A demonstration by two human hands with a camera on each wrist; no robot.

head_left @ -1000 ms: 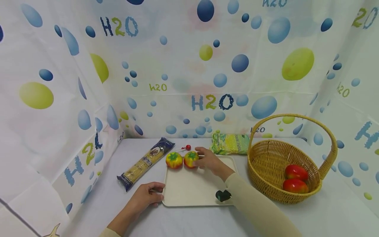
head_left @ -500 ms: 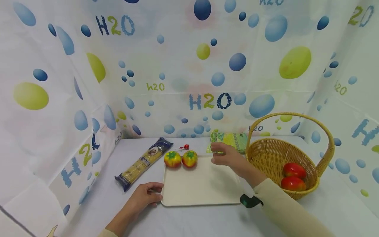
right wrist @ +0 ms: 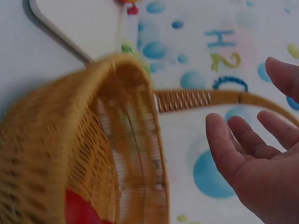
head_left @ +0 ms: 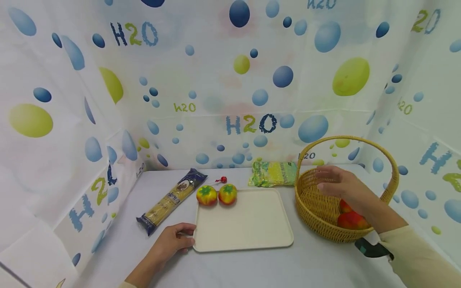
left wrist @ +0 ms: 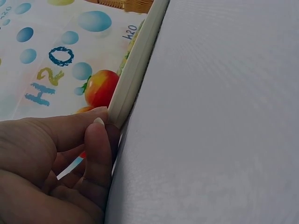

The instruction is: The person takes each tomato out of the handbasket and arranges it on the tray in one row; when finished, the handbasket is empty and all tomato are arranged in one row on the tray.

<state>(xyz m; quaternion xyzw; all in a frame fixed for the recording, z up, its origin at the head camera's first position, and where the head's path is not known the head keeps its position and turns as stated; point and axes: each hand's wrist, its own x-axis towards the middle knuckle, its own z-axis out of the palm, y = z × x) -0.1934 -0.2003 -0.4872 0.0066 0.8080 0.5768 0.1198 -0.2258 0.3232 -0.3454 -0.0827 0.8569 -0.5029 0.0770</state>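
Note:
In the head view, two yellow-and-red fruits with green leafy tops, the left one [head_left: 207,195] and the right one [head_left: 227,194], sit side by side at the far left corner of a cream tray [head_left: 245,224]. My left hand [head_left: 173,242] holds the tray's left edge near its front corner, fingers bent against the rim [left wrist: 135,65]. My right hand [head_left: 342,184] is over the wicker basket [head_left: 317,216], fingers spread and holding nothing. Inside the basket lie two red fruits [head_left: 351,221], partly hidden by my right hand and wrist.
Left of the tray lies a pack of spaghetti [head_left: 173,202] in a blue-ended wrapper. Behind the tray are a small red lollipop [head_left: 223,180] and a green-yellow packet [head_left: 273,174]. The basket's tall handle [head_left: 347,138] arches over it. A patterned curtain [head_left: 216,80] encloses the table.
My right hand has left the right-hand leafy-topped fruit and swung rightward across the tray to above the basket. My left hand stays at the tray's edge. The head view has shifted slightly.

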